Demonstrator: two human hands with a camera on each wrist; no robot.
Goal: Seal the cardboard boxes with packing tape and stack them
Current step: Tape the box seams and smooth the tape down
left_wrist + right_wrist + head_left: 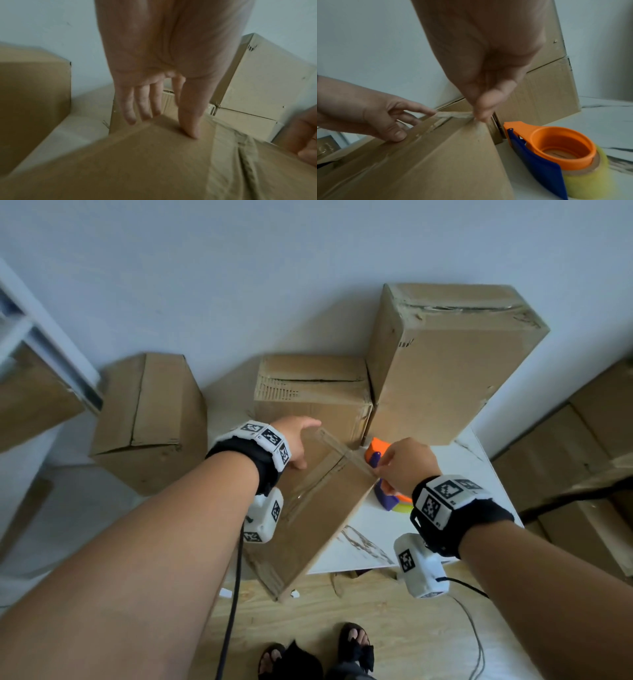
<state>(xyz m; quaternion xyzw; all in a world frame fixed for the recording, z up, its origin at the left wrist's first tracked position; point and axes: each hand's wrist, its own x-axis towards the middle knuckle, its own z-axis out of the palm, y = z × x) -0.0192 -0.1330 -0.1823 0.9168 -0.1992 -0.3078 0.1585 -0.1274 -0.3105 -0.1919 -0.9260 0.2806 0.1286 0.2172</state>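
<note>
A cardboard box (322, 508) lies slanted on the white table (363, 546), with clear tape along its top seam. My left hand (298, 440) rests at its far end. The thumb (190, 129) presses the top and the index finger (426, 109) touches a twisted strip of clear tape (346, 451) that crosses that end. My right hand (404, 467) pinches the strip's other end (453, 115) at the box's right corner. An orange and blue tape dispenser (556, 155) with a yellowish roll sits on the table just right of the box, below my right hand (481, 108).
More cardboard boxes surround the work: one at the left (150, 419), one behind (315, 392), a tall one at the back right (445, 364), and several at the far right (582, 457). Below are the wooden floor (394, 628), cables and my sandalled feet.
</note>
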